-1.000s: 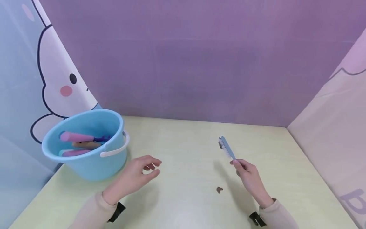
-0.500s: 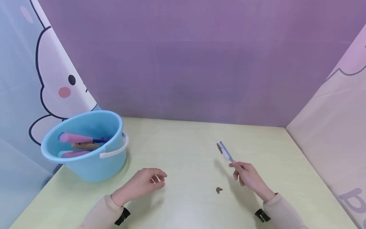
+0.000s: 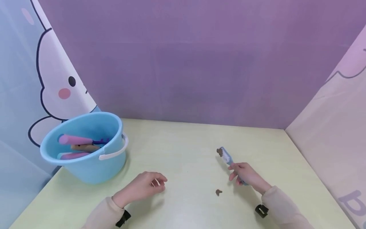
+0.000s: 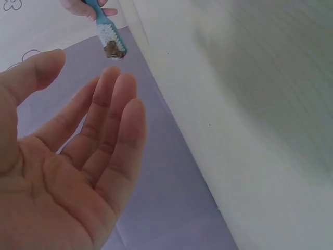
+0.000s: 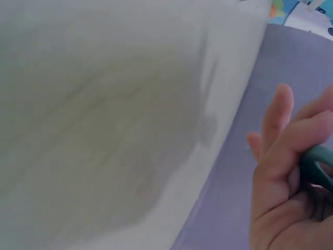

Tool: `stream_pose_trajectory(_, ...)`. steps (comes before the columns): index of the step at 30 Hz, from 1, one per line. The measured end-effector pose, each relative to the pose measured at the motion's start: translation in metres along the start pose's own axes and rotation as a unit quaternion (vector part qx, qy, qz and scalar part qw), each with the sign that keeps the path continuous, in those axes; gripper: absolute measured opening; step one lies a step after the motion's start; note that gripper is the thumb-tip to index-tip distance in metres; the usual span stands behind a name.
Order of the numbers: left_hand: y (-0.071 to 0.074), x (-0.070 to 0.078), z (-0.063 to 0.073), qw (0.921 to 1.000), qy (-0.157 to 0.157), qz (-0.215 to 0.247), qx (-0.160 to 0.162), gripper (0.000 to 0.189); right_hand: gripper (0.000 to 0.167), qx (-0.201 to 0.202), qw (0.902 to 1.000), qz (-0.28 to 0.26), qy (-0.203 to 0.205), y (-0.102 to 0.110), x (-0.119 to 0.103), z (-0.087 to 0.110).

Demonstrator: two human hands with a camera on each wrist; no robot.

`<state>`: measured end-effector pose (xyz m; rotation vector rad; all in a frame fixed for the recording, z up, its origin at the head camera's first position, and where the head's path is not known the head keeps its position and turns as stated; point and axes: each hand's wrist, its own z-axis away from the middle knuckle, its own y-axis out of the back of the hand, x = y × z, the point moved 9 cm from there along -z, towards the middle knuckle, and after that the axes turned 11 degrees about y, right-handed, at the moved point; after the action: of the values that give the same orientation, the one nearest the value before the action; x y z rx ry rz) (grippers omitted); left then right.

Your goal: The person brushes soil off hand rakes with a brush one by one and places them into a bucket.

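My right hand [image 3: 246,174] grips a small blue brush [image 3: 228,159] by its handle, above the table at the right. Its white bristles [image 4: 108,34] face up and left, with a brown lump [image 3: 220,152] stuck at the far end. In the right wrist view only a curved piece of the teal handle [image 5: 315,169] shows between the fingers. A small brown scrap [image 3: 218,192] lies on the table, nearer than the brush. My left hand [image 3: 144,186] hovers left of centre, fingers loosely bent, with nothing in it; the palm shows in the left wrist view.
A light blue bucket [image 3: 94,173] with a white handle [image 3: 114,154] stands at the left, holding a pink-handled tool [image 3: 75,140] and other tools. Purple cloth [image 3: 200,63] hangs behind the pale table [image 3: 177,143], with printed cloth on both sides.
The brush has tipped lower, and its bristles and brown lump have turned more toward the head camera. My left hand has shifted right and nearer. The brown scrap stays on the table.
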<state>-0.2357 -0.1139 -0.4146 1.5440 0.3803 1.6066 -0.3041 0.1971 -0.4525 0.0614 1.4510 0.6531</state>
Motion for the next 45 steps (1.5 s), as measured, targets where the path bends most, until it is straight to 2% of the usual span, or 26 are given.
stream_pose_trajectory(7, 0.000, 0.001, -0.001, 0.9999, -0.013, -0.009, 0.000, 0.027, 0.042, -0.021, 0.9998, 0.003, 0.002, -0.003, 0.008, -0.005)
stream_pose_trajectory(13, -0.005, -0.003, 0.000, 0.9999, -0.001, -0.002, -0.015, 0.027, 0.033, -0.012, 0.9996, 0.021, -0.012, -0.004, 0.015, -0.007)
stream_pose_trajectory(16, -0.007, -0.004, 0.001, 0.9998, 0.003, -0.001, -0.018, 0.027, 0.026, 0.006, 0.9970, 0.075, -0.019, 0.000, 0.015, -0.007)
stream_pose_trajectory(20, -0.009, -0.003, 0.002, 0.9998, 0.002, 0.001, -0.021, 0.027, 0.021, 0.021, 0.9878, 0.152, -0.026, 0.005, 0.014, -0.007)
stream_pose_trajectory(27, -0.013, -0.005, 0.003, 0.9994, 0.008, 0.011, -0.033, 0.027, 0.025, 0.013, 0.9650, 0.261, 0.016, 0.009, 0.005, -0.008)
stream_pose_trajectory(33, -0.015, -0.005, 0.005, 0.9991, 0.005, 0.014, -0.040, 0.028, 0.019, 0.011, 0.9628, 0.270, 0.018, 0.007, 0.005, -0.008)
stream_pose_trajectory(45, -0.016, -0.010, 0.003, 0.9991, 0.013, 0.008, -0.039, 0.030, 0.020, 0.016, 0.9570, 0.289, 0.012, 0.005, 0.001, -0.006)
